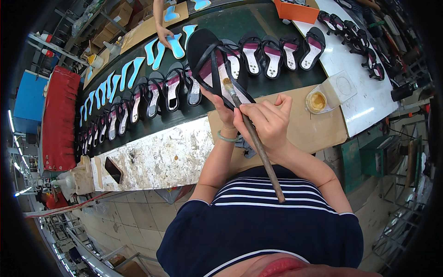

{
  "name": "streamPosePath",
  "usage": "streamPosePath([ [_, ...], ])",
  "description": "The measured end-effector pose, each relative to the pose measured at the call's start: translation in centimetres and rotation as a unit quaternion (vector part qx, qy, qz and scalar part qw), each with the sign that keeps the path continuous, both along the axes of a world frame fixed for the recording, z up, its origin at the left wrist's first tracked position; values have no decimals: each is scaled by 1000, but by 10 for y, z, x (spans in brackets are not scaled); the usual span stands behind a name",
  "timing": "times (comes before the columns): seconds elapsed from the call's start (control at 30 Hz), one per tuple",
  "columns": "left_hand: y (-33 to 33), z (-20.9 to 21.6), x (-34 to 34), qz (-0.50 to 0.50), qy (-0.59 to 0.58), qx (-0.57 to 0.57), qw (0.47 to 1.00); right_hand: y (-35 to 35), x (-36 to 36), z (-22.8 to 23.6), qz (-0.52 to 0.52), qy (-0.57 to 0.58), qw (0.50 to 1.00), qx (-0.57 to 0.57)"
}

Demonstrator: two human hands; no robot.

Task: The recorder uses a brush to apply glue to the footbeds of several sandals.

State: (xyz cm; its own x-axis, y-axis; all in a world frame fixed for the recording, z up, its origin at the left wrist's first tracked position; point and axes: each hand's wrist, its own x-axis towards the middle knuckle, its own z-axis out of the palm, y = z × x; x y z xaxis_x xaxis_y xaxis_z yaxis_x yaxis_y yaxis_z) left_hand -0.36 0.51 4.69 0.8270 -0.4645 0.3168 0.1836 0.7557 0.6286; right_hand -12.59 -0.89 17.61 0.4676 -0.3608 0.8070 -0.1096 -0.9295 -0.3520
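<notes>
My left hand is closed around a black strappy sandal, held up over the bench with its pale and purple inside facing me. In my right hand is a long brush with a worn wooden handle, gripped between thumb and fingers. The bristle end reaches in between the straps and seems to touch the footbed. To the right of my hands, a clear plastic container with yellowish paste stands on a sheet of cardboard.
Several similar sandals line the dark green belt. Beyond them lie light-blue insole pieces; another person's hand touches one. Further right are a white tabletop with more sandals and an orange box. A phone-like dark object lies left.
</notes>
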Motion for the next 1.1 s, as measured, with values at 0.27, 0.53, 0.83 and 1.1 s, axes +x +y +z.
streamPosePath([
  [0.27,1,14,-3,18,-36,2,999,1,-13,0,9,14,1000,9],
  [0.53,-3,18,8,23,-37,33,999,-24,-68,0,81,75,971,213],
  [0.83,2,34,27,-105,101,56,988,-151,-192,-16,-57,83,869,484],
  [1.1,8,29,33,-214,47,116,969,-181,-184,-68,-84,140,858,487],
])
